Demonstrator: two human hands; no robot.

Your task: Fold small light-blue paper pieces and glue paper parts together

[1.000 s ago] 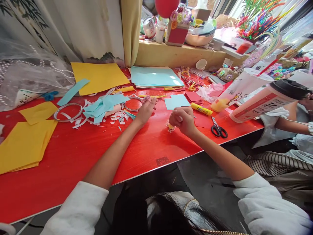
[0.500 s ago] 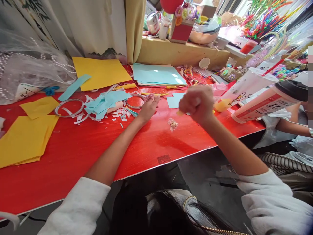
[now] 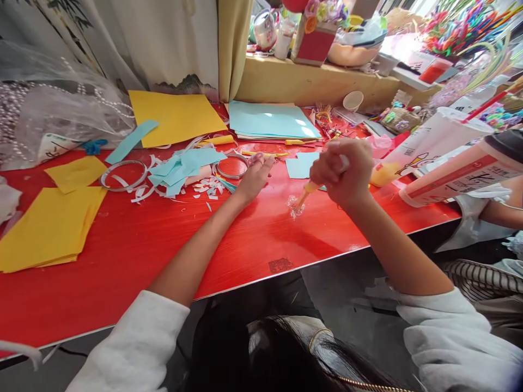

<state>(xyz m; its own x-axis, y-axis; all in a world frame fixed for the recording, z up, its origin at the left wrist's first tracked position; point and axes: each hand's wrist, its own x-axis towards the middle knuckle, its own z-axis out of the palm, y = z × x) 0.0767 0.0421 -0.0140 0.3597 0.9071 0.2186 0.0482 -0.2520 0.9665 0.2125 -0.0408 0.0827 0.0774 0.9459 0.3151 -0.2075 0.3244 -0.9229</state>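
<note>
My right hand (image 3: 343, 171) is closed in a fist above the red table. From it a slim stick with a yellow band and tan end (image 3: 305, 195) slants down to the left; its exact kind is unclear. Its lower end meets or overlaps a pale, fringed tuft (image 3: 295, 208). Farther left, my left hand (image 3: 256, 175) rests with its fingers bent together beside a roll of tape (image 3: 232, 166). Whatever those fingers hold, if anything, is hidden. A yellow pen-like stick (image 3: 267, 154) lies just behind them, and a light-blue paper piece (image 3: 301, 165) lies between the hands.
Blue paper scraps (image 3: 183, 167) and another tape ring (image 3: 123, 175) lie left. Yellow sheets (image 3: 49, 228) spread toward the table's left side, with a blue paper stack (image 3: 273, 120) at the back. Two tall drink cups (image 3: 461, 169) stand right, near another person's arm (image 3: 504, 215).
The banded stick now shows between my right fist and the tuft; before, only a bit of yellow showed under the fist. My left hand keeps its pose. The whole view has shifted slightly.
</note>
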